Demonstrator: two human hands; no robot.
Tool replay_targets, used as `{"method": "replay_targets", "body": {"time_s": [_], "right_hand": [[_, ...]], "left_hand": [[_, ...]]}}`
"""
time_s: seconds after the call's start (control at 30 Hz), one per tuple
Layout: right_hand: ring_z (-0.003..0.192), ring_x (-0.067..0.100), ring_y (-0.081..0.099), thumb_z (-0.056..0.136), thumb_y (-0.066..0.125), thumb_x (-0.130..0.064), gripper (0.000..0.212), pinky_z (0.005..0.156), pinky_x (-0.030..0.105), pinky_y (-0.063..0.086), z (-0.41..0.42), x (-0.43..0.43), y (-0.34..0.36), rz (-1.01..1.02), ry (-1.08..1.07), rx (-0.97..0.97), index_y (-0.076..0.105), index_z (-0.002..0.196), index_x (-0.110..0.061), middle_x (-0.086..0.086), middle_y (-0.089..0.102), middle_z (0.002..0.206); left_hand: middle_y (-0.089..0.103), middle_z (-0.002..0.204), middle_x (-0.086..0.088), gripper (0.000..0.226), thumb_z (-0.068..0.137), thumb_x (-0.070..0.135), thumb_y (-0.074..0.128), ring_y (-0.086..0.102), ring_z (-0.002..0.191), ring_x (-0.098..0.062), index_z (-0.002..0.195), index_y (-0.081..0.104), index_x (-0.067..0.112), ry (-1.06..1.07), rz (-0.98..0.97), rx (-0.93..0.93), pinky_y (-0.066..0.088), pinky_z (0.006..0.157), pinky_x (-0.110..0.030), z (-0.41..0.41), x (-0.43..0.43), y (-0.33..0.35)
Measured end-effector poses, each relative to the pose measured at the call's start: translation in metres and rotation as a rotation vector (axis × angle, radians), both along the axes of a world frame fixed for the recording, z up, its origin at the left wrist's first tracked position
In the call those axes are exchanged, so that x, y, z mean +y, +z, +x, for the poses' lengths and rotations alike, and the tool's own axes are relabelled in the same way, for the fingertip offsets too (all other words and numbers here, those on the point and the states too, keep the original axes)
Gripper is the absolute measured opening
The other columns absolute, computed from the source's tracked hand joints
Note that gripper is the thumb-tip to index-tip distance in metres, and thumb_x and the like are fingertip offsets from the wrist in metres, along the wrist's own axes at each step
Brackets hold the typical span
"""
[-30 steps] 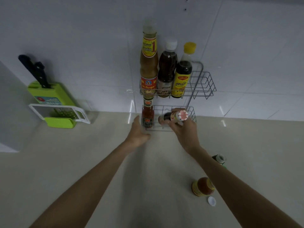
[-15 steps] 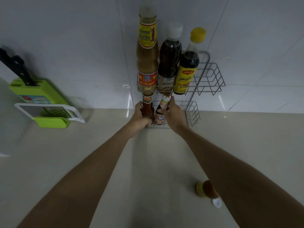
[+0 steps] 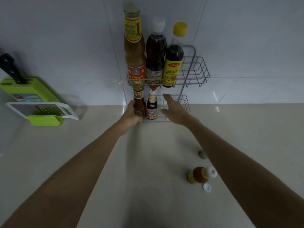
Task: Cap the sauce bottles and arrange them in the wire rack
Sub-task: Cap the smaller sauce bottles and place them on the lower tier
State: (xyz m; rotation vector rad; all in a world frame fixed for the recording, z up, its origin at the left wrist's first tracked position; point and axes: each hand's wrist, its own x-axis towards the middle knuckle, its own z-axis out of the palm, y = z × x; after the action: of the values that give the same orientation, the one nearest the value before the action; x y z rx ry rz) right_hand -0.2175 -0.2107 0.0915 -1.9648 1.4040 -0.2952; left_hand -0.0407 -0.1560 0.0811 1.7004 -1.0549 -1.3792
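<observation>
A two-tier wire rack (image 3: 199, 69) stands against the tiled wall. Its upper tier holds three tall capped bottles: a tan sauce (image 3: 134, 51), a dark one with a white cap (image 3: 155, 53) and a dark one with a yellow cap (image 3: 174, 60). In the lower tier stand a red chilli sauce bottle (image 3: 139, 105) and a small dark bottle (image 3: 151, 106) with a white-red cap. My left hand (image 3: 130, 116) grips the rack's lower left corner beside the chilli bottle. My right hand (image 3: 174, 109) hovers open just right of the small dark bottle, touching nothing.
On the counter at the right stand a small amber bottle (image 3: 198, 175) with a white spout and a loose white cap (image 3: 207, 187) beside it. Another small item (image 3: 202, 154) peeks from behind my right forearm. A green knife block with a grater (image 3: 37, 102) sits far left.
My right hand set the small dark bottle upright in the lower tier next to the chilli sauce, let go and drew back to the right. My left hand stayed on the rack.
</observation>
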Motion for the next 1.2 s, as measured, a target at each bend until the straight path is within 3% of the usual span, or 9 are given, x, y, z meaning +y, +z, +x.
{"method": "replay_targets", "body": {"time_s": [0.27,0.4,0.5,0.63,0.77,0.9,1.0,1.07,1.2], "right_hand": [[0.108,0.006,0.062,0.088,0.048,0.009,0.043,0.090,0.006,0.044,-0.126,0.117,0.013,-0.283,-0.183,-0.185,0.061,0.121,-0.015,-0.003,0.067,0.117],[0.087,0.024,0.068,0.085,0.048,0.008,0.042,0.073,0.019,0.045,-0.169,0.183,-0.042,-0.299,-0.309,-0.023,0.065,0.116,-0.015,0.006,0.072,0.103],[0.108,0.033,0.060,0.085,0.049,0.005,0.048,0.086,0.031,0.045,-0.185,0.216,-0.090,-0.127,-0.245,0.117,0.056,0.130,-0.012,0.015,0.065,0.121],[0.113,0.034,0.057,0.087,0.061,-0.010,0.043,0.089,0.036,0.051,-0.197,0.238,-0.136,-0.166,-0.022,0.245,0.057,0.130,-0.014,0.012,0.064,0.126],[0.098,0.028,0.060,0.085,0.066,-0.014,0.028,0.076,0.032,0.055,-0.212,0.239,-0.152,-0.295,0.032,0.341,0.067,0.111,-0.021,0.005,0.068,0.117],[0.088,0.018,0.065,0.085,0.067,-0.010,0.026,0.076,0.028,0.055,-0.203,0.222,-0.116,-0.282,-0.292,-0.072,0.068,0.110,-0.018,0.002,0.067,0.106],[0.087,0.009,0.067,0.089,0.064,-0.012,0.017,0.078,0.024,0.056,-0.186,0.206,-0.060,-0.259,-0.556,-0.470,0.070,0.104,-0.019,-0.003,0.070,0.099],[0.092,0.013,0.068,0.092,0.063,-0.017,0.010,0.083,0.030,0.056,-0.173,0.199,-0.031,-0.099,-0.586,-0.725,0.069,0.099,-0.019,-0.003,0.072,0.097],[0.098,0.020,0.067,0.091,0.064,-0.015,0.012,0.090,0.043,0.055,-0.157,0.197,-0.016,0.010,-0.472,-0.812,0.070,0.101,-0.012,0.000,0.071,0.096]], "left_hand": [[0.038,0.138,0.017,0.072,0.085,-0.009,0.053,0.033,0.124,-0.001,0.145,0.034,0.025,0.113,-0.214,-0.116,0.030,0.105,-0.026,-0.057,0.080,-0.041],[0.040,0.141,0.015,0.071,0.083,-0.014,0.050,0.035,0.134,-0.002,0.144,0.038,0.019,-0.044,-0.203,-0.082,0.028,0.109,-0.024,-0.107,0.125,-0.064],[0.038,0.149,0.008,0.077,0.080,-0.009,0.061,0.035,0.133,-0.001,0.146,0.034,0.021,-0.210,-0.158,-0.121,0.030,0.102,-0.020,-0.139,0.145,-0.078],[0.037,0.152,0.004,0.088,0.073,0.011,0.080,0.032,0.141,-0.010,0.146,0.032,0.021,-0.396,-0.151,-0.136,0.029,0.114,-0.028,-0.173,0.151,-0.088],[0.055,0.129,0.007,0.080,0.072,0.013,0.082,0.053,0.121,-0.012,0.140,0.041,0.022,-0.447,-0.150,-0.140,0.038,0.091,-0.009,-0.197,0.149,-0.086],[0.064,0.111,0.009,0.064,0.067,0.033,0.086,0.061,0.106,-0.012,0.123,0.057,0.021,-0.388,-0.188,-0.198,0.043,0.085,-0.011,-0.201,0.147,-0.088],[0.066,0.104,-0.001,0.053,0.066,0.038,0.085,0.063,0.097,-0.020,0.108,0.059,0.022,-0.363,-0.211,-0.247,0.050,0.086,-0.031,-0.198,0.151,-0.087],[0.063,0.099,-0.005,0.049,0.067,0.039,0.084,0.062,0.090,-0.021,0.104,0.058,0.022,-0.341,-0.225,-0.279,0.052,0.082,-0.038,-0.197,0.153,-0.081],[0.066,0.097,-0.003,0.043,0.064,0.036,0.081,0.066,0.089,-0.020,0.099,0.059,0.027,-0.321,-0.165,-0.187,0.055,0.082,-0.044,-0.189,0.155,-0.059]]}}
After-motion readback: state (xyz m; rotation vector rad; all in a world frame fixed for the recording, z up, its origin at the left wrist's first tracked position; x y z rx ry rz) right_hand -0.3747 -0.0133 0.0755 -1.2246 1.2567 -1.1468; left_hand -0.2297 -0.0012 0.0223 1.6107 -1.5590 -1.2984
